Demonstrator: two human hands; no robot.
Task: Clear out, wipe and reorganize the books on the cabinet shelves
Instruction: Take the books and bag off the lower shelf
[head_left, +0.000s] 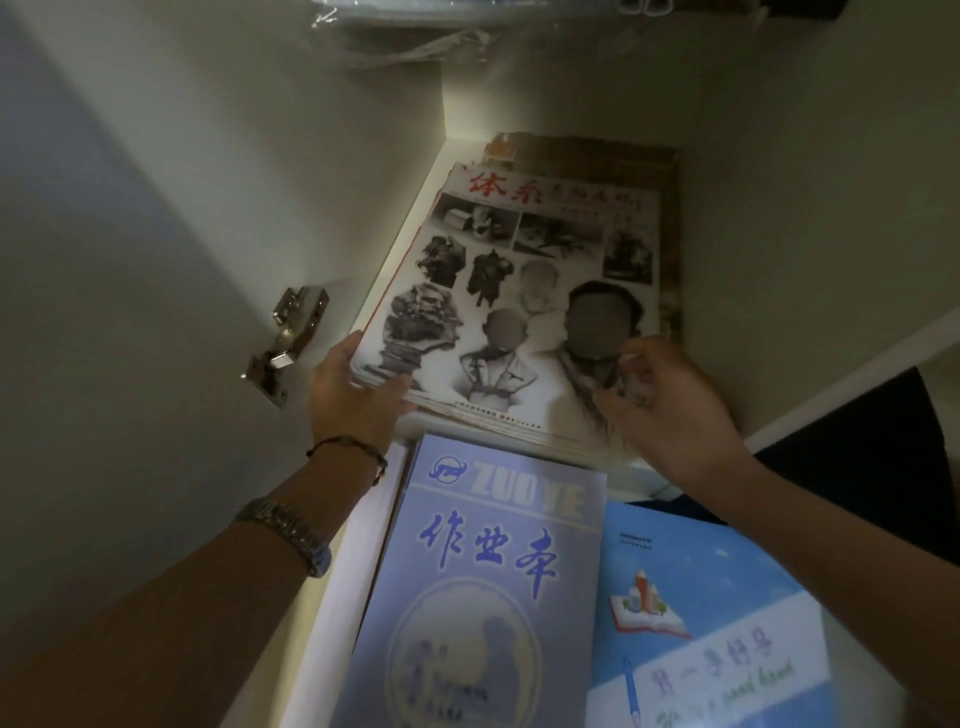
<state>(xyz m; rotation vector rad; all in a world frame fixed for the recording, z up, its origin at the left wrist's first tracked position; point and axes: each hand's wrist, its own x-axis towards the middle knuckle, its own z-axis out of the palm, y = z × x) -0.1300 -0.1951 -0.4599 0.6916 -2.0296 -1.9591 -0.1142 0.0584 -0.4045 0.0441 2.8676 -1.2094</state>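
The stack of art books (540, 312) lies flat on the white cabinet shelf (410, 234), pushed toward the back left corner, its top cover showing grey sketches of busts and portraits under red characters. A brown-covered book (670, 218) peeks out beneath it along the right and far edges.

The left hand (353, 395) has the near left corner of that stack: thumb lying on top of the cover, fingers tucked under the edge, so it grips the corner. The right hand (670, 400) is at the near right side, fingers curled, with something small and pale, crumpled, seemingly pinched between them. It could be a scrap of cloth or tissue, but I cannot tell what it is for certain, nor whether the hand also touches the stack.

Nearer the camera, on a lower white surface, lie a pale blue exercise book (483, 587) marked ZUO YE and a brighter blue handwriting book (711, 618) just to its right, the two overlapping. A metal door hinge (288, 343) sits on the cabinet's left wall, and clear plastic wrapping (415, 36) shows on the shelf above.

My read: this is either clearing out or reloading, and the frame alone does not settle which. Either way, the next move wants both hands under the near edge, since the stack is wide, floppy and layered; a one-corner pull could fan the covers apart.
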